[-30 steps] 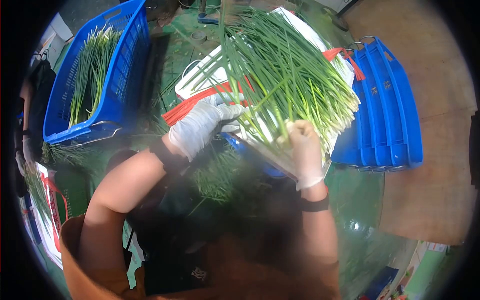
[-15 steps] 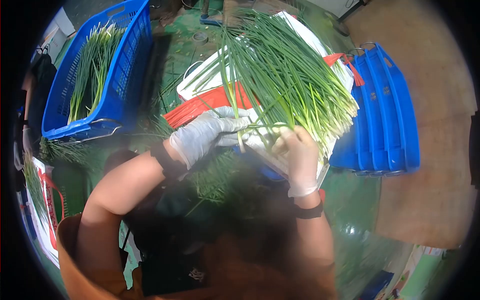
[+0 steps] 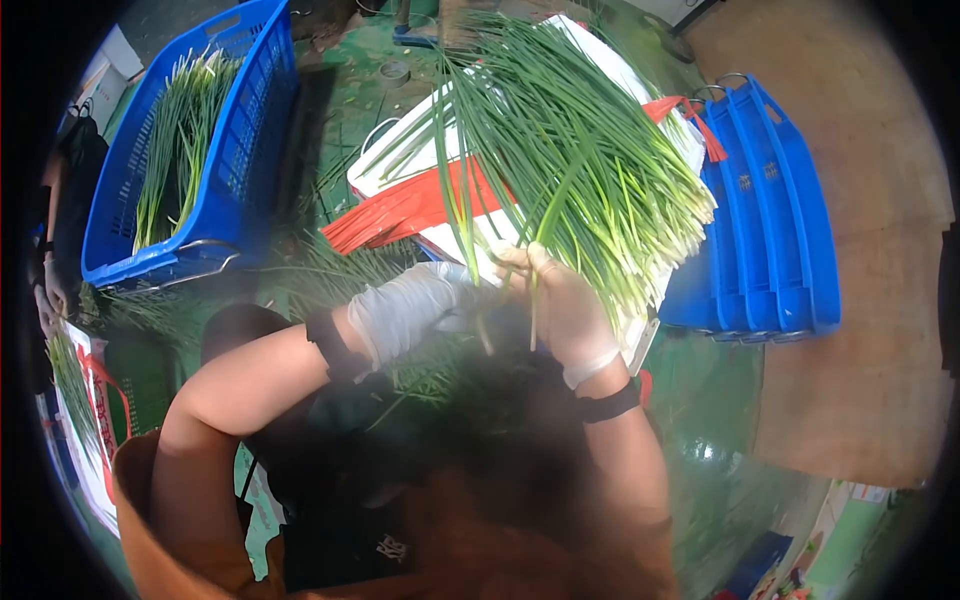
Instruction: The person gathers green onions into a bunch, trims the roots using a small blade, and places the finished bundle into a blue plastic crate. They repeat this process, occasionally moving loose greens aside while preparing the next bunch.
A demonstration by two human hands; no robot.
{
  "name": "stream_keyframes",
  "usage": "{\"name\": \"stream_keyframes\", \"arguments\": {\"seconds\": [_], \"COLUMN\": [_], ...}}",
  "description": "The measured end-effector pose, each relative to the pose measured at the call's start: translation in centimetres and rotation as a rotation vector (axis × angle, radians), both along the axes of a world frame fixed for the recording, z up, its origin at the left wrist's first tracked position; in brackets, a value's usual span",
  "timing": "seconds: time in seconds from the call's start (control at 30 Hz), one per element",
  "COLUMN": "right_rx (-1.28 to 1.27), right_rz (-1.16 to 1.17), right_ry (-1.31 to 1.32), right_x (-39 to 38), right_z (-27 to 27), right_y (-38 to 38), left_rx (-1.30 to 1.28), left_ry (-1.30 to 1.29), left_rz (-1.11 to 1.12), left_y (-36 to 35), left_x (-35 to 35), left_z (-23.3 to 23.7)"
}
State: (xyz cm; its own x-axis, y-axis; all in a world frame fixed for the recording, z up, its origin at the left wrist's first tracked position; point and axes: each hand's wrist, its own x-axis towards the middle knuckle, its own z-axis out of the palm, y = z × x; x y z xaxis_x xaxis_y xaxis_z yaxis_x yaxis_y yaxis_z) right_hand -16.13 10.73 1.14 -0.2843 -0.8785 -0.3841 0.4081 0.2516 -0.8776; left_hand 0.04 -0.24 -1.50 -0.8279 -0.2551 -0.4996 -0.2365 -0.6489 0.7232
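scallions (image 3: pixel 585 170) gripped in r hand (image 3: pixel 562 300), l hand (image 3: pixel 415 305) close beside.

- A single head-worn fisheye camera looks forward and steeply down, very near the left hand (image 3: pixel 410 305) and right hand (image 3: pixel 560 300).
- It faces the green onions (image 3: pixel 580 160), between a blue basket (image 3: pixel 250 140) and stacked blue crates (image 3: pixel 775 200).
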Motion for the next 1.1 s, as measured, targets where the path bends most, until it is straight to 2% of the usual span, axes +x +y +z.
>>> {"name": "stream_keyframes", "arguments": {"seconds": [0.07,0.1,0.13,0.17,0.23,0.27,0.3,0.33,0.4,0.43,0.47,0.53,0.6,0.63,0.67,0.7,0.8,0.9,0.97,1.0,1.07,1.1], "right_rx": [0.008,0.011,0.014,0.015,0.171,0.17,0.168,0.167,0.188,0.211,0.211,0.184,0.13,0.015,-0.1,-0.1,0.103,0.017,0.065,0.066,0.021,0.094], "right_rz": [-0.017,-0.06,-0.105,-0.105,0.011,0.011,0.012,0.012,0.054,0.098,0.099,0.204,0.245,0.256,0.264,0.267,0.207,0.138,0.089,0.083,0.091,0.079], "right_ry": [-0.015,-0.023,-0.033,-0.031,0.338,0.337,0.36,0.382,0.404,0.43,0.428,0.534,0.519,0.558,0.597,0.598,0.396,0.407,0.189,0.189,0.452,0.353], "right_x": [0.2,0.1,0.2,0.2,0.4,0.6,1.0,1.2,1.0,1.0,1.4,2.5,2.4,2.4,2.4,2.3,2.4,2.3,2.3,2.4,2.8,2.6], "right_z": [-0.4,0.0,0.5,1.0,2.2,2.9,3.4,3.6,3.2,3.1,3.3,4.1,2.6,2.0,1.8,2.1,2.5,1.5,2.0,2.2,2.4,1.9], "right_y": [-0.1,-0.1,0.0,0.1,0.5,0.5,0.4,0.4,0.3,0.1,0.0,-0.2,0.0,-0.1,-0.1,0.0,0.4,0.5,0.4,0.4,0.2,0.4], "left_rx": [-0.026,-0.004,0.075,0.058,0.023,0.008,0.108,0.127,-0.039,0.009,0.069,0.042,0.027,-0.034,-0.034,-0.033,-0.075,-0.199,-0.264,-0.264,-0.153,-0.157], "left_ry": [-0.011,-0.002,0.117,0.063,0.021,0.033,0.051,0.153,0.082,0.071,0.004,0.11,-0.066,-0.149,-0.147,-0.124,-0.124,-0.119,-0.147,-0.145,-0.135,-0.195], "left_rz": [0.062,0.146,0.326,0.41,0.594,0.696,0.771,0.758,0.616,0.605,0.436,0.28,0.186,0.138,0.14,0.152,0.219,0.282,0.247,0.241,0.192,0.1], "left_y": [0.0,-1.0,-1.5,-2.9,-5.8,-7.0,-8.7,-9.8,-7.5,-5.8,-4.5,-1.7,-0.9,-1.2,-1.4,-1.5,-2.6,-3.8,-3.5,-3.0,-1.7,-1.3], "left_x": [-0.1,0.0,-0.2,-0.2,0.2,0.5,0.7,1.2,1.5,0.2,0.5,0.1,-0.2,0.0,0.1,0.2,0.2,0.5,0.6,0.5,0.3,0.2], "left_z": [0.3,0.8,1.5,2.4,3.6,3.8,2.8,1.8,3.7,4.2,5.6,6.6,6.7,5.4,5.7,6.1,6.1,4.7,5.0,5.4,6.0,6.8]}}
